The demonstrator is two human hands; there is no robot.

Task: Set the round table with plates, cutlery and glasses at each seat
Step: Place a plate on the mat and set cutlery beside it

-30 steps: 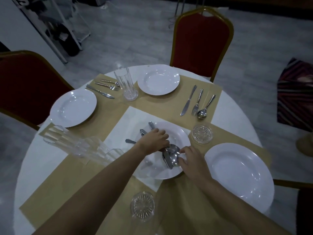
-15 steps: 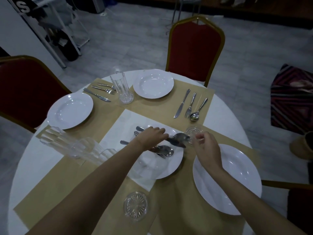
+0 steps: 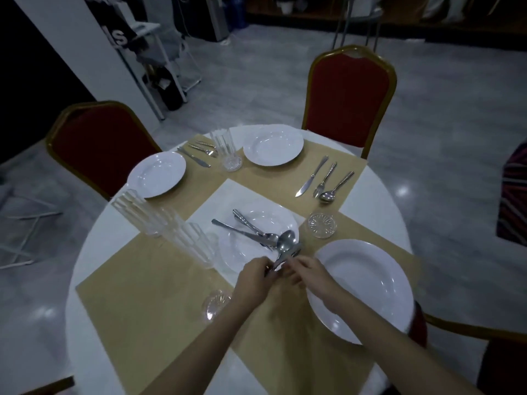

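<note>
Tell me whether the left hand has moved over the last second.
Yes. The left hand has pulled back toward the person, from over the middle of the centre plate to past its near rim, gripping cutlery with the right hand.

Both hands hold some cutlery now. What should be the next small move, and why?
Probably lay the held cutlery on the mat beside the near right plate. The left hand and right hand grip it together; that plate has none beside it, while the far plate has a cutlery set.
</note>
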